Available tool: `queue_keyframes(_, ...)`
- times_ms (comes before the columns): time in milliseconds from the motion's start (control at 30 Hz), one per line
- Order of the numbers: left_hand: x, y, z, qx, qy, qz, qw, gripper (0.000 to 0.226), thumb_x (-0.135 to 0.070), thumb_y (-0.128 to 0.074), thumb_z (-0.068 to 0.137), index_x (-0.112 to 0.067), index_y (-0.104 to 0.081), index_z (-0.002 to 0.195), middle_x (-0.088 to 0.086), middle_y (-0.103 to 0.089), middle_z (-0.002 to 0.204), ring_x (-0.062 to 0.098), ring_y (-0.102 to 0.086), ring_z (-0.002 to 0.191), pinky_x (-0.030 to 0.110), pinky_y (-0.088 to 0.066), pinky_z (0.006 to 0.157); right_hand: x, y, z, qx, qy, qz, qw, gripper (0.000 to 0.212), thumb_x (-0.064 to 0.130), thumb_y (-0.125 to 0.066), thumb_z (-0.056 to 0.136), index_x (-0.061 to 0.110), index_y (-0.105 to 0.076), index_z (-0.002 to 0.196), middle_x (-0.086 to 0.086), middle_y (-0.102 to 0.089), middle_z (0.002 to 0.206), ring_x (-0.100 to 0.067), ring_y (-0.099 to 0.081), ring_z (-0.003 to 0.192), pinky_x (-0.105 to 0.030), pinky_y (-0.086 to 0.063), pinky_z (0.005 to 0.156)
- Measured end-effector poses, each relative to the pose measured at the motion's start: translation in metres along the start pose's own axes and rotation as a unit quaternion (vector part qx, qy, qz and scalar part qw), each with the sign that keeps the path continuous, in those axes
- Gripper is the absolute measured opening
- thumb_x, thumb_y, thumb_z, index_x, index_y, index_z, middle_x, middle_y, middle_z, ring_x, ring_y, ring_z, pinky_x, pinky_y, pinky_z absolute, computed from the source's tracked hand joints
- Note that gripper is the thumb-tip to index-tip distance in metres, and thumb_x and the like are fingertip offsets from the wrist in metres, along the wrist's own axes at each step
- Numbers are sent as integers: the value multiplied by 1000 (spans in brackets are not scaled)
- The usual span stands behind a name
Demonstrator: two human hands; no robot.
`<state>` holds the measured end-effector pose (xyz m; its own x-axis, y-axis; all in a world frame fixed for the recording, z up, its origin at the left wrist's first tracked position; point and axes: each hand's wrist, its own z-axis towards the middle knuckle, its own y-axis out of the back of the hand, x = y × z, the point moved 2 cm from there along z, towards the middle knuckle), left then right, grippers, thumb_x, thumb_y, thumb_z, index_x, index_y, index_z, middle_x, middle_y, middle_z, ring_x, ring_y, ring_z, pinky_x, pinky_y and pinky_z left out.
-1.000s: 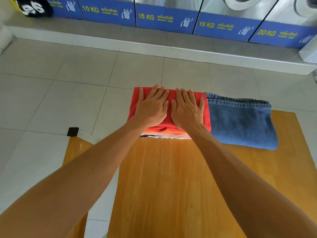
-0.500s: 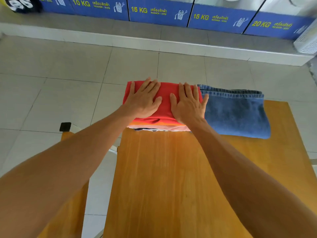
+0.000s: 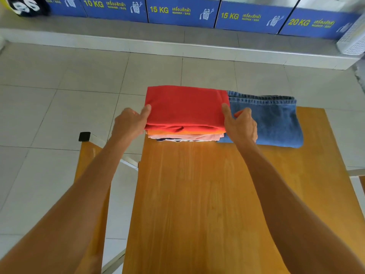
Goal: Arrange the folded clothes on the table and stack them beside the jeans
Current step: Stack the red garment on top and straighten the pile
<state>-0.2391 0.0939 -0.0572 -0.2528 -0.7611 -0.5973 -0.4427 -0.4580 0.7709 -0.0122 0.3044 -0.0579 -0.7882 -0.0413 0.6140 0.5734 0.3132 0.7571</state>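
A stack of folded clothes (image 3: 185,107), red on top with orange, pink and white layers below, sits at the far left corner of the wooden table (image 3: 197,204). Folded blue jeans (image 3: 276,121) lie right beside it, touching its right side. My left hand (image 3: 129,123) grips the stack's left side, thumb on the red top. My right hand (image 3: 240,125) grips the stack's right side, between the stack and the jeans, with its fingers tucked out of sight.
A wooden bench or chair (image 3: 88,155) with a black-capped metal leg (image 3: 84,136) stands left of the table. The tiled floor (image 3: 59,95) runs to a raised ledge with blue washer panels (image 3: 181,11). A white basket (image 3: 353,38) sits at the far right.
Both hands lay flat on top of the red garment before. They have slid outward to the stack's left and right sides and now clasp it.
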Motion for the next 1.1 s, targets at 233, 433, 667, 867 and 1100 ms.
queue_keyframes(233, 2, -7, -9, -28, 9, -69, 997, 35, -34, -54, 99, -1, -66, 98, 2, -60, 73, 13, -54, 61, 23, -37, 52, -4, 6, 12, 42, 91, 17, 995, 34, 41, -63, 95, 7, -61, 98, -1, -61, 83, -22, -60, 83, -33, -45, 65)
queue_keyframes(433, 9, -1, -18, 19, 32, -104, 994, 57, -58, -49, 94, -6, -68, 87, 8, -69, 80, 19, -62, 68, 31, -49, 63, -14, 14, 8, 69, 51, 42, 995, 52, 63, -55, 92, 11, -62, 96, -7, -72, 80, -20, -71, 75, -36, -59, 68)
queue_keyframes(667, 18, 1, -9, 57, 87, -176, 979, 34, -38, -68, 90, -8, -67, 104, 8, -73, 97, 14, -63, 74, 27, -47, 61, -23, 15, 9, 36, 94, 27, 995, 30, 42, -67, 94, 11, -67, 95, 0, -70, 84, -16, -66, 74, -26, -48, 62)
queue_keyframes(867, -8, -3, -6, -109, -1, -110, 988, 50, -34, -58, 92, -11, -48, 135, 8, -56, 131, 25, -55, 119, 36, -48, 86, 14, 7, 9, -63, 170, -50, 982, 41, 41, -48, 102, 16, -56, 134, -9, -57, 137, -29, -52, 127, -45, -48, 95)
queue_keyframes(1100, -49, -64, 9, 17, -309, 262, 914, 65, -57, -10, 100, -27, -8, 158, 5, 0, 167, 26, 3, 154, 61, -7, 119, 55, -54, -1, 90, 327, -300, 892, 71, 58, -12, 103, 18, -5, 162, -1, 3, 170, -21, 9, 156, -59, 3, 122)
